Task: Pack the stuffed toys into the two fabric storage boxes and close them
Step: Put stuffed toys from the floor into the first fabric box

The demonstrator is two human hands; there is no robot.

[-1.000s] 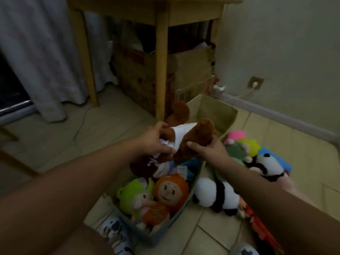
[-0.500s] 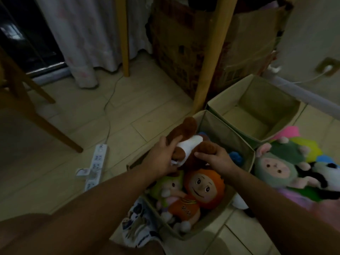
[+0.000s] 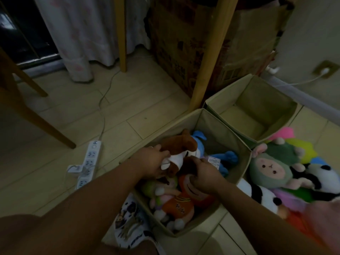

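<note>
2 hands on brown plush [image 3: 181, 144] over near fabric box [image 3: 233, 140]. Left hand [image 3: 150, 162] fingers curled round its white middle; right hand [image 3: 204, 172] fingers bent, pressing down beside orange doll [image 3: 181, 203] — grip unclear. Press plush into gap toward blue toy [image 3: 224, 157], keep below rim for closing. Far box [image 3: 257, 100] shows no toys; pile [image 3: 272, 168] waiting at right.

- Far fabric box [image 3: 267, 100]: open-topped, hollow, reachable from above.
- Near fabric box [image 3: 219, 126]: crowded with toys.
- Table leg [image 3: 211, 52] hard against both boxes' far-left corners.
</note>
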